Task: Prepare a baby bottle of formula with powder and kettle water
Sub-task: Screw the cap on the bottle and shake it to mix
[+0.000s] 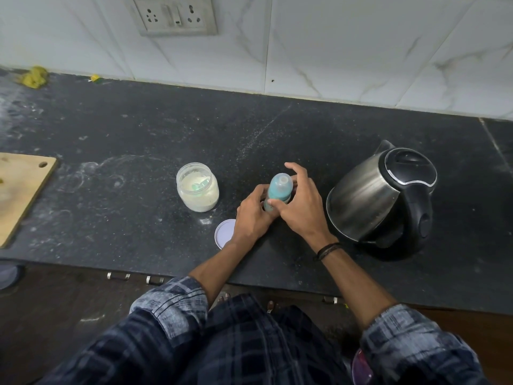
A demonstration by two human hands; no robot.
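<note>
At the black counter [138, 129], right in front of the person, the baby bottle [279, 190] stands upright betw. the powder jar [197, 194] and the kettle [380, 195], w/ both hands on it. The left hand [254, 215] is wrapped round the lower body, holding it down on the stone. The right hand [301, 204] has thumb and curled fingers closed round the teal top part, index finger arched above. Looks to me like a twist of the screw top, prob. loosening it so powder & water can go in. I can't tell from here which way the twist is meant to go, nor whether anything's inside the bottle.

The jar is open, scoop [200, 186] lying in the powder, its lid [224, 234] flat on the counter just beside the left wrist. Kettle's own lid is down, handle on its right side.

To do the step well: keep the base planted. Left hand anchors; right hand turns at the hard collar, not the soft teat, since squeezing the teat dirties it & gives no purchase. Short, even turns, bottle kept vertical. If the top comes off, set it on a clean spot; there's loose powder dusted on the stone near the jar, so not there. Mind the right forearm re. the kettle: it's near on that side and poss. hot.
</note>
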